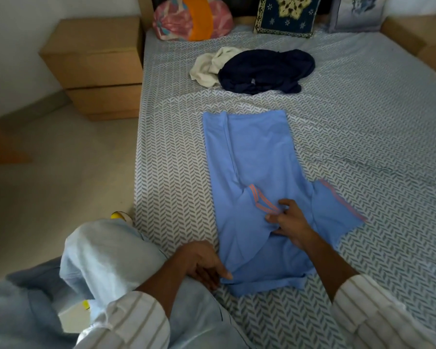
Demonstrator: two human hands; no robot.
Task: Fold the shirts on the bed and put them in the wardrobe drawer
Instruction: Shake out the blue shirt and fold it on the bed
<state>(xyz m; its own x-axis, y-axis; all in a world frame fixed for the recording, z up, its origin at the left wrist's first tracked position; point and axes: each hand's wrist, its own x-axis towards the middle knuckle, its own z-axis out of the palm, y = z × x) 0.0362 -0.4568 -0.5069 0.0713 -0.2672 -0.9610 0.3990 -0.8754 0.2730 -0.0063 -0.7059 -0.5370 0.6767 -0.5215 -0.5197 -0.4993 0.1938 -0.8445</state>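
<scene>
Patterned bed (363,117) | blue shirt (257,157) long axis 12–6, hem at 12 | right hand (291,220) pinching sleeve trim | left hand (202,263) holding 7 o'clock edge, nearer

Light blue shirt (257,157): smooth matt knit cloth with orange-striped trim. Bedsheet (363,122): matt woven cloth, grey herringbone print. Navy shirt (264,71) and cream shirt (207,66): soft, crumpled matt cloth. Nightstand (98,66): smooth matt wood-look board. Floor (61,172): smooth, faintly glossy.
</scene>
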